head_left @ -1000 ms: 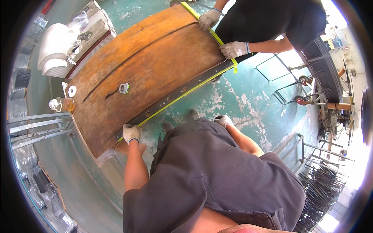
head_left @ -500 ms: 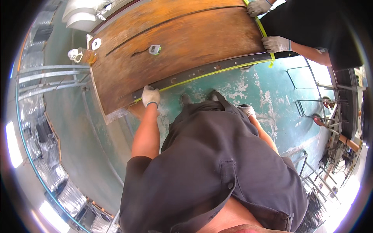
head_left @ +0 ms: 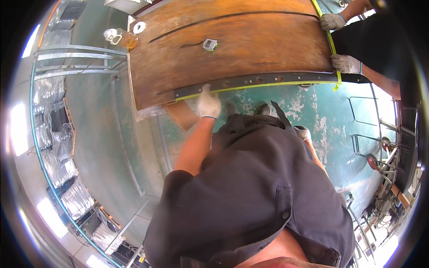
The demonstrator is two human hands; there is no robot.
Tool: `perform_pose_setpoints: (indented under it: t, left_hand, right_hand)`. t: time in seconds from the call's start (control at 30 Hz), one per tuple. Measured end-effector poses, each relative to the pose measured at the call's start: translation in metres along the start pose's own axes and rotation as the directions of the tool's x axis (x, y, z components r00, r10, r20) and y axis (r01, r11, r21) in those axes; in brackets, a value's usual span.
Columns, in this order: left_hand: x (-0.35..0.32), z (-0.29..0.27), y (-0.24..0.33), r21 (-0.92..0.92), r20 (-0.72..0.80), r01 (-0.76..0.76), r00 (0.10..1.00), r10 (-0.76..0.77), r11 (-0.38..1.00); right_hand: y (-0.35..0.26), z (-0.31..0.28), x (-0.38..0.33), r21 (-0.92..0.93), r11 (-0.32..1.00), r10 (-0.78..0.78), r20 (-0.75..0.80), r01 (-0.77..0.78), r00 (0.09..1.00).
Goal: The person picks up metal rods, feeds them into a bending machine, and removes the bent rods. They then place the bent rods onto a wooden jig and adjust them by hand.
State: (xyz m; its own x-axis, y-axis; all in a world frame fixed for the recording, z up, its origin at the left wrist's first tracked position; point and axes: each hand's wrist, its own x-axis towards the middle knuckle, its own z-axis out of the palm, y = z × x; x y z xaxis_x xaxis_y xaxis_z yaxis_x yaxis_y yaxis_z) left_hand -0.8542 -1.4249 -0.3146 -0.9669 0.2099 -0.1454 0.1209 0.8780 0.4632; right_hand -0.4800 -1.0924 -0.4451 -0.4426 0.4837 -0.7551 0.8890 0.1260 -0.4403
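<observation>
Along the near edge of the brown wooden tabletop [head_left: 250, 49] lies a dark metal strip [head_left: 241, 82] with several holes. A yellow-green band [head_left: 268, 85] follows its near edge. My gloved left hand [head_left: 208, 103] is closed over the strip's near edge, close to its left end; its fingertips are slightly blurred. My gloved right hand [head_left: 303, 133] hangs beside my right hip, away from the table, and its fingers are partly hidden. At the table's right end, a co-worker's two gloved hands, the far one [head_left: 333, 21] and the near one [head_left: 346, 64], rest on the yellow-green edge.
A small tape measure [head_left: 210, 44] lies on the tabletop. A white roll [head_left: 139, 27] and a bottle of amber liquid [head_left: 127, 39] stand at the far left corner. Metal rails [head_left: 80, 57] jut out left of the table. Wheeled metal frames [head_left: 380, 152] stand at the right.
My left hand has slid right along the metal strip, away from its left end. The whole view has shifted, with the table appearing farther right. The co-worker's hands stay at the right edge.
</observation>
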Motion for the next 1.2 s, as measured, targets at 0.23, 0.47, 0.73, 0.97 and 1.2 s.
perform_pose_setpoints:
  t: [0.23, 0.47, 0.73, 0.97, 1.2]
  left_hand:
    - [0.01, -0.005, -0.02, 0.044, 0.136, 0.063, 0.988, -0.069, 0.997]
    - [-0.006, 0.005, -0.05, -0.053, 0.02, 0.057, 0.998, -0.056, 0.997]
    - [0.001, 0.013, -0.044, 0.057, 0.041, 0.05, 0.998, -0.052, 0.997]
    - [-0.002, 0.012, -0.039, 0.081, -0.013, 0.013, 1.0, -0.012, 0.997]
    - [0.003, 0.005, -0.026, 0.105, 0.016, -0.004, 1.0, 0.002, 0.994]
  right_hand:
    - [-0.03, -0.008, -0.023, -0.139, 0.99, -0.014, -0.029, 0.01, 0.999]
    - [-0.056, -0.012, -0.04, 0.075, 0.985, 0.164, -0.116, -0.156, 0.98]
    - [-0.04, -0.002, -0.037, 0.088, 0.986, 0.155, -0.12, -0.145, 0.981]
    - [-0.051, -0.007, -0.049, 0.12, 0.98, 0.175, -0.136, -0.16, 0.975]
    - [-0.028, 0.003, -0.037, 0.064, 0.988, 0.148, -0.148, -0.139, 0.978]
